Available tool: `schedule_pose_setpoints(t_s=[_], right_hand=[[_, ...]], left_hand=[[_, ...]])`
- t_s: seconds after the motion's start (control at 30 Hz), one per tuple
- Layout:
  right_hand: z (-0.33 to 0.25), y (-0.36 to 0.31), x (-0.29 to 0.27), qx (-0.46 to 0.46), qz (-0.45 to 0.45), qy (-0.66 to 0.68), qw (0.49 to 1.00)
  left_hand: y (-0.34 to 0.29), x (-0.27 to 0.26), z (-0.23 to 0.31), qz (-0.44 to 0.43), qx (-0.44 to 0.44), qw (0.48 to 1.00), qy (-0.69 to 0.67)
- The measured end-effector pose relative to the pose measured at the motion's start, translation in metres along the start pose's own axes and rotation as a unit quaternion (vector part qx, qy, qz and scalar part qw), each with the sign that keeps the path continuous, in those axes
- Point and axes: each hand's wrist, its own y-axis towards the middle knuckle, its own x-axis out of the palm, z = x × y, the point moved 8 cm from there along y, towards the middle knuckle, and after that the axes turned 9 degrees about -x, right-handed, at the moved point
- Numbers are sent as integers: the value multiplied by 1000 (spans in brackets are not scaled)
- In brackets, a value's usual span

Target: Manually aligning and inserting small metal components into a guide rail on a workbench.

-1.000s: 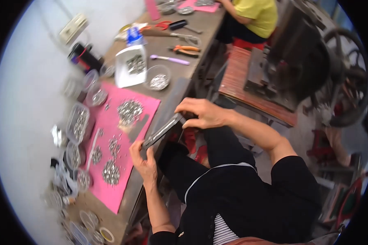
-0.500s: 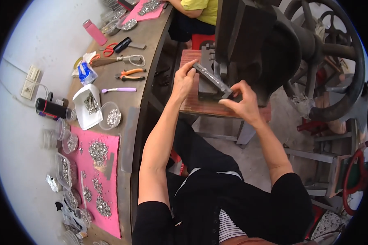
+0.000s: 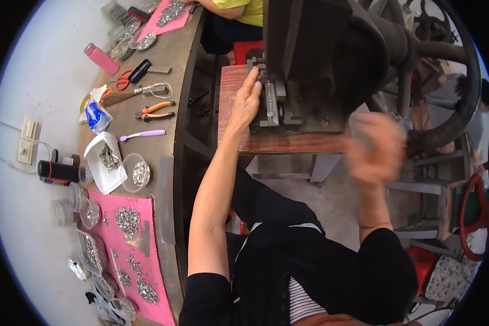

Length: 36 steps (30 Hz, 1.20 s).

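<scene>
My left hand (image 3: 247, 104) lies with fingers straight along the left side of a long metal bar (image 3: 271, 103). A row of small bright pieces or notches runs along this bar, too small to make out. It rests on the steel bed (image 3: 293, 120) of a heavy dark press (image 3: 309, 43), close to the upright ram. My right hand (image 3: 376, 146) is away from the bar, at the right of the press's wooden stand (image 3: 231, 119), near the large handwheel (image 3: 445, 133). Motion smears its fingers.
On the left bench (image 3: 165, 146), a pink mat (image 3: 126, 255) carries heaps of small metal pieces. Plastic tubs (image 3: 92, 247), orange-handled pliers (image 3: 156, 111), red scissors (image 3: 124, 80) and a purple toothbrush (image 3: 142, 135) lie about. A person in yellow (image 3: 231, 11) sits beyond.
The metal bar, held up between both hands before, now lies on the press bed. My right hand has let go and swung right toward the wheel. The left fingers remain at the bar.
</scene>
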Motion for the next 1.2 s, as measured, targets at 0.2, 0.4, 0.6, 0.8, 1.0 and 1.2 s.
schedule_pose_setpoints(t_s=[0.2, 0.4, 0.6, 0.8, 1.0, 1.2], right_hand=[[102, -99, -143, 213, 331, -99, 914], [119, -50, -145, 312, 132, -147, 929], [159, 52, -189, 356, -19, -129, 925], [217, 126, -186, 367, -105, -26, 924], [216, 127, -182, 371, -98, 24, 923], [117, -11, -154, 218, 188, -52, 956]], left_hand=[[-52, 20, 17, -81, 38, 989, 120], [-63, 27, 18, -57, 78, 967, 235], [-56, 33, 27, -47, 103, 955, 276], [-37, 45, 25, -60, 113, 944, 304], [-27, 46, 25, -54, 109, 949, 292], [-27, 46, 20, -57, 99, 946, 302]])
